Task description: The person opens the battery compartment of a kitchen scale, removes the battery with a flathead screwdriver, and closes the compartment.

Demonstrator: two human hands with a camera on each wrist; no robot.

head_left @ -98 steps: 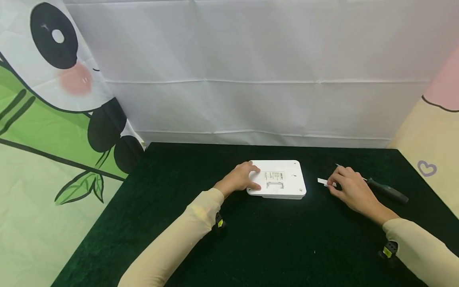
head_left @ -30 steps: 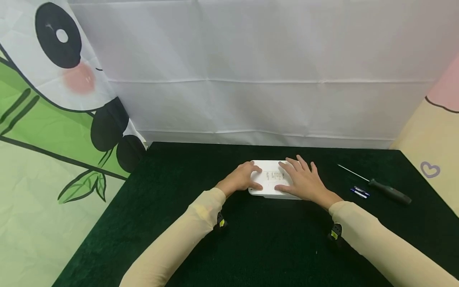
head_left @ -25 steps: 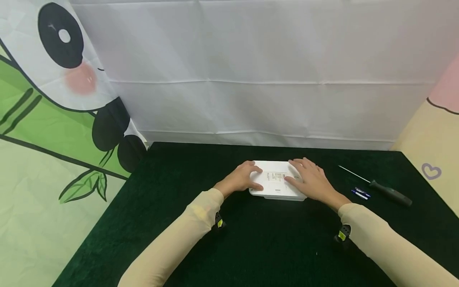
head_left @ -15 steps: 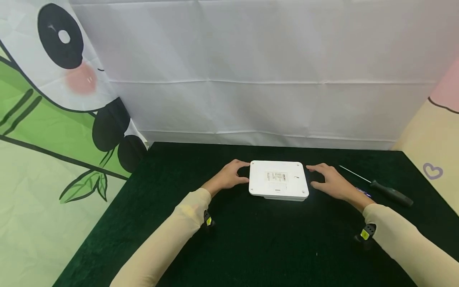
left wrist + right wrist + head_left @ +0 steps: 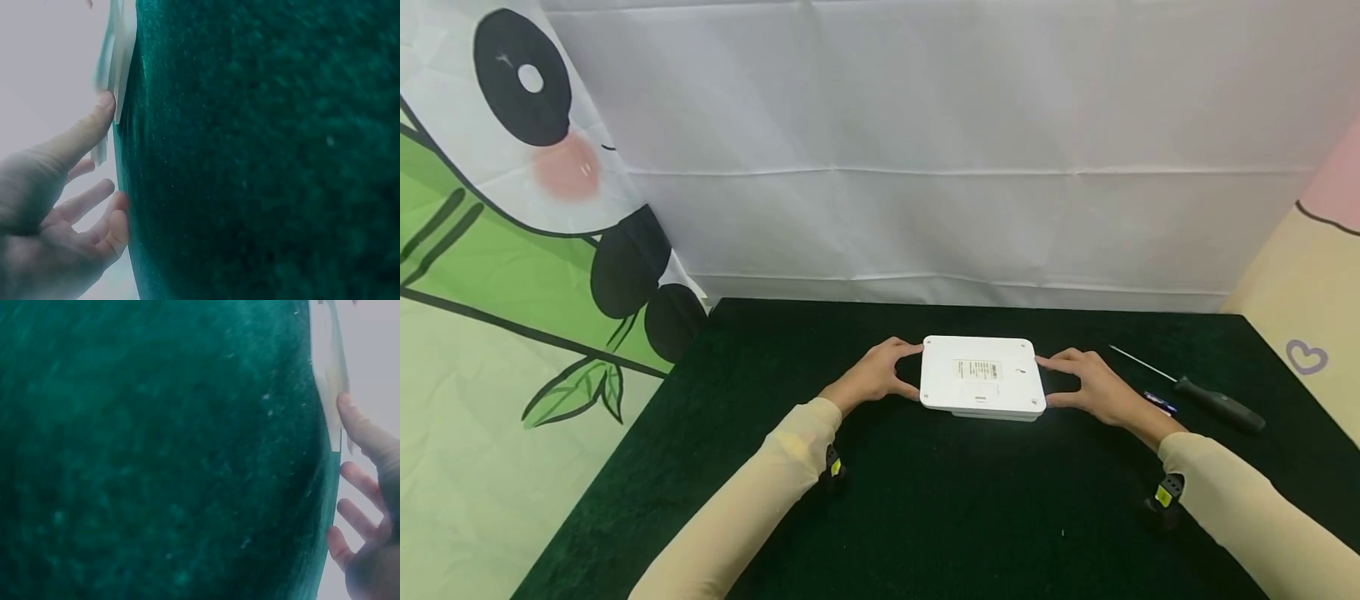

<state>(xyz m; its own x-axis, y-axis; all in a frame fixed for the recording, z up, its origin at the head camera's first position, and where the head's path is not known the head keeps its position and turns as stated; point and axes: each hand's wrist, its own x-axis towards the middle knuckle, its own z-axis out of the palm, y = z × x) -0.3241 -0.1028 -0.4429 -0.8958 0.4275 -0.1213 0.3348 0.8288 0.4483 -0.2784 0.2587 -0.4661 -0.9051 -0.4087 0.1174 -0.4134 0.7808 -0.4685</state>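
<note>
A flat white device (image 5: 955,393) lies underside up on the dark green cloth, showing a printed label, a small closed cover and corner fittings. My left hand (image 5: 872,375) touches its left edge with thumb and forefinger spread apart. On the opposite edge, my right hand (image 5: 1097,387) touches in the same way. In the left wrist view the thumb (image 5: 87,131) meets the device's rim (image 5: 125,56), while other fingers bend loosely below. A similar contact appears in the right wrist view, with the thumb (image 5: 362,428) against the rim (image 5: 328,381).
Right of the right hand lies a screwdriver (image 5: 1217,404) with a dark handle, its shaft pointing back left. Blue-and-white batteries (image 5: 1161,403) lie beside it, partly hidden by the right wrist. A white cloth backdrop (image 5: 955,167) rises behind the green-covered table (image 5: 970,517).
Earlier the right hand held a small white cover by the screwdriver; that cover now closes the device's opening. Both hands drew back to the sides, then came in against the edges.
</note>
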